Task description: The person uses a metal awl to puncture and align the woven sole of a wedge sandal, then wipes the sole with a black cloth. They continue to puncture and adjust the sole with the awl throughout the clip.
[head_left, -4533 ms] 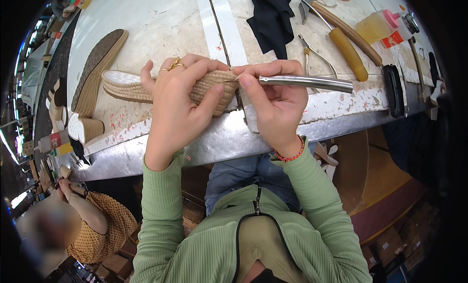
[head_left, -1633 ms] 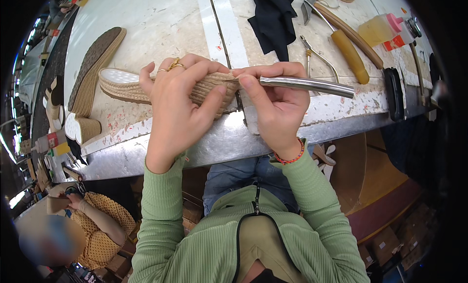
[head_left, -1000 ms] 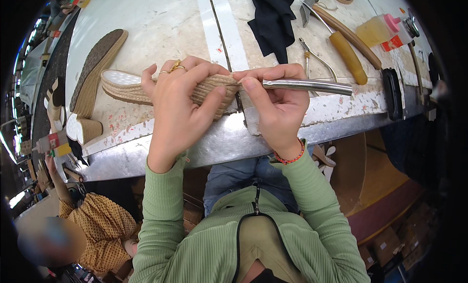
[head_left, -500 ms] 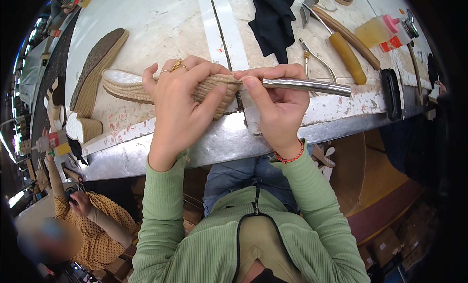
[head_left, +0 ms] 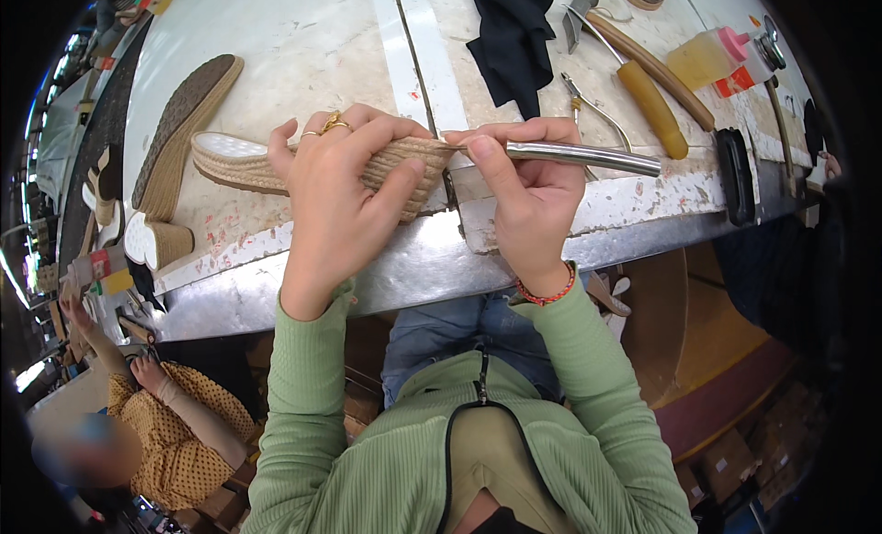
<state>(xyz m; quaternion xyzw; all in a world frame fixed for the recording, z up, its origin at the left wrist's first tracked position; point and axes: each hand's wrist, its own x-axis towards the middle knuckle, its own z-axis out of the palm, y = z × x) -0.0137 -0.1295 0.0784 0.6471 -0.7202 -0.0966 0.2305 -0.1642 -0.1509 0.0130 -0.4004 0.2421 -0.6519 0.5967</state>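
Observation:
My left hand (head_left: 335,203) is wrapped over a rope-wrapped wedge shoe sole (head_left: 241,163), with its white top facing up and its toe to the left. In my right hand (head_left: 537,194) is a metal rod-shaped tool (head_left: 597,155) with a thin tip, pinched between thumb and fingers. The thin tip reaches toward the heel end of the sole; whether it enters the rope is too small to tell. A second rope wedge sole (head_left: 175,134) lies on its side at the left, showing its brown underside.
On the worktable (head_left: 303,56) lie a black cloth (head_left: 511,47), pincers (head_left: 602,111), a hammer (head_left: 643,61), a yellow-handled tool (head_left: 654,111) and a black case (head_left: 736,176). A pink-capped bottle (head_left: 707,61) stands at the right. A co-worker (head_left: 179,424) is at the lower left.
My right hand and the tool have shifted slightly right, with more of the thin tip showing beside the heel. My left hand stays on the sole. The co-worker's arms have moved.

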